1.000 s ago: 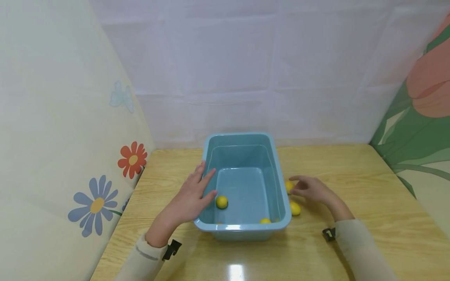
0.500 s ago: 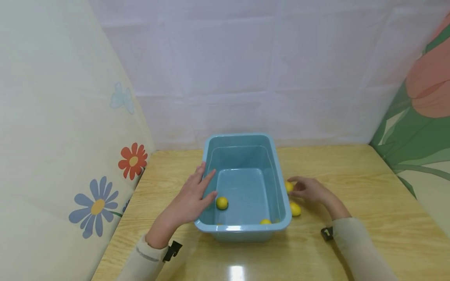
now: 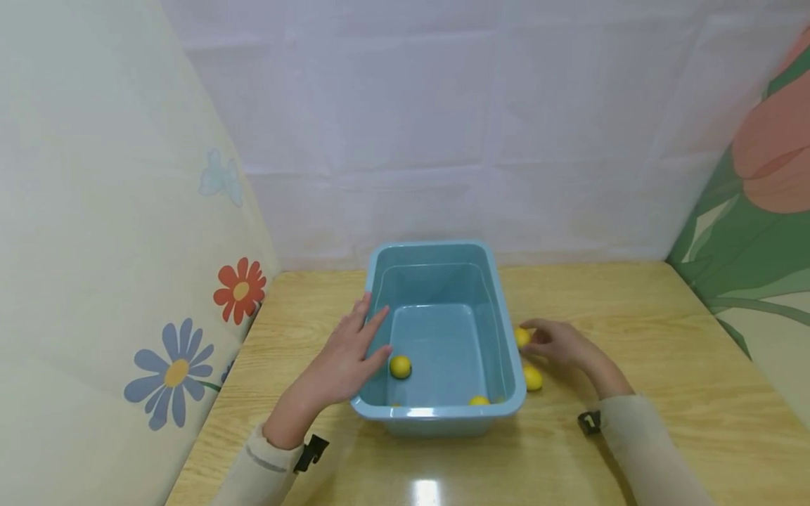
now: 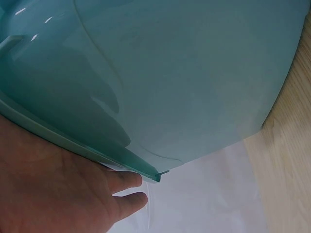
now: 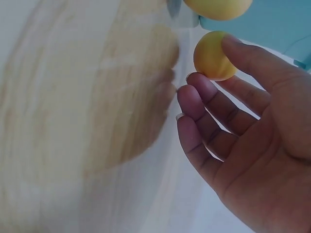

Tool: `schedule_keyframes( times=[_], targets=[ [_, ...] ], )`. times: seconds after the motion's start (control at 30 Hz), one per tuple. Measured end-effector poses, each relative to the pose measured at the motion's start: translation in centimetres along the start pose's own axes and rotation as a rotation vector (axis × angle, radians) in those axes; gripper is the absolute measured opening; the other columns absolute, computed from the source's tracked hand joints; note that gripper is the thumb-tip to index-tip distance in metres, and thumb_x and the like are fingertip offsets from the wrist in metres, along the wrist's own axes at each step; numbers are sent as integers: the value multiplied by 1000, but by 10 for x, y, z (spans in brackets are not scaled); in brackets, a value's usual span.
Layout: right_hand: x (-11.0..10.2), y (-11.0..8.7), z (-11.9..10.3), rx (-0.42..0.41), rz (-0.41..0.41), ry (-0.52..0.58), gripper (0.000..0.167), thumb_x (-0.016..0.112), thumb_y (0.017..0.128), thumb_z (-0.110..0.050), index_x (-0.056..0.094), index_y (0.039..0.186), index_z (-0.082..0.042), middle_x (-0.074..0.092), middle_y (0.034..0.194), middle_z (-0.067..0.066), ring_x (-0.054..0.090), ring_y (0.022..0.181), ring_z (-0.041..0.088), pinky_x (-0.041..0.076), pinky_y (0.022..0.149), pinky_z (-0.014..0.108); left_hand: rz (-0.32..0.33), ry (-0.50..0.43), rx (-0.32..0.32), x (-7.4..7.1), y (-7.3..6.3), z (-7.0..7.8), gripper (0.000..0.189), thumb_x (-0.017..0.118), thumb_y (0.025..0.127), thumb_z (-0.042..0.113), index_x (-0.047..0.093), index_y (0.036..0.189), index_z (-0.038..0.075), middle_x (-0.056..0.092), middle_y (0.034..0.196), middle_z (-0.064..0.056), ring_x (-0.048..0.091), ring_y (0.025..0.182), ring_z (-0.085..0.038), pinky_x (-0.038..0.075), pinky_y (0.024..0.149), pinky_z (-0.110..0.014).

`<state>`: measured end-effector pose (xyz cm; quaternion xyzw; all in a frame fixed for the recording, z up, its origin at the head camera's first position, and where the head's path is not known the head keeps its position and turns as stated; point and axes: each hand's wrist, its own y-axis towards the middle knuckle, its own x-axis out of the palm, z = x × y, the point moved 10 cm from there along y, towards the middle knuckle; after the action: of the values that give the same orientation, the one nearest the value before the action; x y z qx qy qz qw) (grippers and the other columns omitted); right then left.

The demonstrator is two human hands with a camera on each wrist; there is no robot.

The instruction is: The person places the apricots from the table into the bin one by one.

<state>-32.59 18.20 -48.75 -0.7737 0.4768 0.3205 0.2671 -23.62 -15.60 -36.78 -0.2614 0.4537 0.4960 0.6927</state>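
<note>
A light blue plastic tub (image 3: pixel 436 412) stands on the wooden table. My left hand (image 3: pixel 344 355) rests on its left rim with the fingers spread and straight; in the left wrist view the palm (image 4: pixel 53 189) lies along the outside of the rim. Beside the tub's right wall, my right hand (image 3: pixel 560 343) pinches a lemon (image 3: pixel 522 337) between thumb and fingers. The right wrist view has the thumb on this lemon (image 5: pixel 214 56) and the fingertips curled at its underside. A second lemon (image 3: pixel 532 378) lies nearer, just below that hand.
Inside the tub, one lemon (image 3: pixel 400 366) lies at the left of the floor and another (image 3: pixel 479 400) shows partly behind the near rim. A white cloth (image 3: pixel 405 140) hangs behind the table (image 3: pixel 683 351). Flower-printed sheets (image 3: pixel 95 246) flank the sides.
Both hands keep nearly the same place. The right hand stays at the lemon beside the tub, and the lemons inside have not moved.
</note>
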Motion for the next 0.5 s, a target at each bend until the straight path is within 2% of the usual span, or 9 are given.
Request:
schedule_keyframes(
  times=[0.2, 0.37, 0.5],
  targets=[
    [-7, -4, -1, 4, 11, -10, 49, 72, 95, -26, 59, 138, -4, 70, 98, 3, 64, 91, 19, 55, 84, 44, 3, 4, 4, 0, 0, 0, 67, 52, 104, 39, 29, 160, 10, 2, 170, -15, 5, 156, -36, 15, 121, -63],
    [-14, -9, -10, -36, 35, -10, 48, 71, 95, -21, 59, 137, -1, 70, 97, 3, 64, 88, 17, 54, 80, 40, -2, -4, -4, 0, 0, 0, 68, 52, 104, 39, 28, 161, 10, 2, 170, -14, 5, 156, -36, 14, 121, -62],
    [-24, -14, -21, -77, 74, -38, 47, 71, 95, -20, 59, 136, 0, 71, 98, 6, 65, 89, 19, 55, 80, 42, 1, -9, -3, 0, 0, 0, 67, 52, 104, 39, 29, 160, 10, 2, 170, -15, 5, 156, -36, 13, 121, -62]
  ],
)
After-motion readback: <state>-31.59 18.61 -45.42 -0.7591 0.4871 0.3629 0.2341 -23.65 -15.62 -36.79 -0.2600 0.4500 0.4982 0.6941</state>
